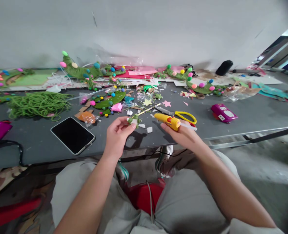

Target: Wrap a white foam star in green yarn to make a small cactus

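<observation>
My left hand (118, 133) pinches a small green-and-white craft piece (134, 120) just above the front of the table. A yellow hot glue gun (167, 120) is gripped in my right hand (184, 135), its nozzle pointing left towards the piece but apart from it. A clear glue stick (188, 126) pokes out of the gun's back end. Right behind the gun lie scissors (186, 117) with yellow handles. A thin pale stick (149, 109) lies beyond the small piece. White foam scraps (149, 130) sit on the tabletop between my hands.
A black-screened phone (72, 135) and a heap of green cord (38, 104) are at left. Green wrapped shapes with coloured balls (79, 71) line the wall. A purple packet (224, 113) lies at right. Paper scraps and a yellow star (147, 102) litter the grey table (258, 120).
</observation>
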Demonstrator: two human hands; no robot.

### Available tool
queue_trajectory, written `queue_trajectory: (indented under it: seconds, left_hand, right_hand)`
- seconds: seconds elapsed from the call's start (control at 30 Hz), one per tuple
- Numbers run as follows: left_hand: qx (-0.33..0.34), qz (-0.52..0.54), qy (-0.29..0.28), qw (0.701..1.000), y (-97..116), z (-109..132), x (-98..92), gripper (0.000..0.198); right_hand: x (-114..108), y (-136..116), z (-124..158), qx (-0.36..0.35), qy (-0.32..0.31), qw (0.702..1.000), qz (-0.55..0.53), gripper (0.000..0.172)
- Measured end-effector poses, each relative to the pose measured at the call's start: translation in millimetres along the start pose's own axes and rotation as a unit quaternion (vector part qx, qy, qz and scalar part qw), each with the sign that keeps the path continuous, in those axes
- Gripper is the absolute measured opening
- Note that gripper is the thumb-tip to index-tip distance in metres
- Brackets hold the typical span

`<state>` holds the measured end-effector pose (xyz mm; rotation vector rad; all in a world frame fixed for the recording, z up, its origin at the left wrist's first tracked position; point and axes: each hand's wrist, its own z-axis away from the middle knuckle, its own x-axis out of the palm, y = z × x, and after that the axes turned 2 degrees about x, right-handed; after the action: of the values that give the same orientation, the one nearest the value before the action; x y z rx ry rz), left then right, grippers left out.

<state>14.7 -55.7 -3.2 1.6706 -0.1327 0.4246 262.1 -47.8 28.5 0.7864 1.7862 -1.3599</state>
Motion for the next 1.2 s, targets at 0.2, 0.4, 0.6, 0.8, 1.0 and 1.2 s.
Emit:
queue_trajectory:
  seconds: [0.2,0.4,0.6,0.8,1.0,1.2]
  left_hand:
    - [-0.039,0.064,-0.042,0.996,6.1,-1.2,2.5,0.025]
    - [-0.049,0.07,-0.042,0.995,5.1,-3.0,1.2,0.025]
    - [-0.075,0.072,-0.056,0.993,6.9,-1.2,1.0,0.027]
    - [-0.107,0.041,-0.098,0.989,11.5,-0.6,3.5,0.025]
    - [-0.135,0.017,-0.116,0.984,9.3,-1.6,4.4,0.022]
    - [-0.125,0.02,-0.123,0.984,7.9,-0.2,5.8,0.022]
  right_hand:
    - [-2.3,-4.2,7.5,0.012,-0.041,0.991,-0.128,0.044]
    - [0.2,0.3,3.7,-0.037,-0.024,0.999,-0.027,0.042]
    - [-0.2,-0.1,11.1,-0.095,-0.046,0.994,0.013,0.04]
    - [1.7,3.0,13.8,-0.099,-0.059,0.993,0.027,0.032]
    - [0.6,6.1,15.6,-0.12,-0.026,0.992,0.007,0.025]
    - [-3.0,6.2,19.3,-0.116,-0.03,0.993,0.006,0.019]
